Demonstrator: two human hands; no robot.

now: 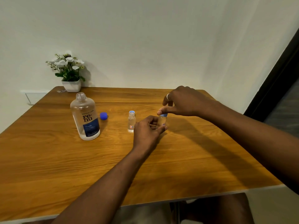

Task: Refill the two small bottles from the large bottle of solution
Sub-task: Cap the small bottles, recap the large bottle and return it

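Head view of a refill in progress. Landmark: large bottle of solution point(85, 117), upright on the wooden table point(161, 167), neck open, clear liquid inside.

Just right of the large bottle: blue cap point(103, 115), lying off on the table. Further right of the large bottle: small bottle 1 point(131, 122), upright, free of both hands, clear liquid visible inside. Cap of small bottle 1 point(132, 112), pale blue, on its neck; screwed down or only set on, cannot tell.

Furthest right of the large bottle: small bottle 2 point(162, 121), contact with the table hidden. Left hand point(146, 128) round its lower body, fingers point(159, 129) curled and clamped on it. Right hand point(182, 102) above, thumb and fingertips pinched together on the cap of small bottle 2 point(164, 115). Ring point(168, 96) on 1 finger. Fill level of small bottle 2 masked by the fingers.

Behind the large bottle, against the wall: potted white flowers point(69, 70).

Judged progress: large bottle opened; small bottle 1 probably filled and capped. Cap of small bottle 2 either going on after filling or coming off before it; not decidable from 1 view. If going on, left to do: recapping the large bottle only. If coming off, left to do: pouring into small bottle 2, closing it, then recapping the large bottle.
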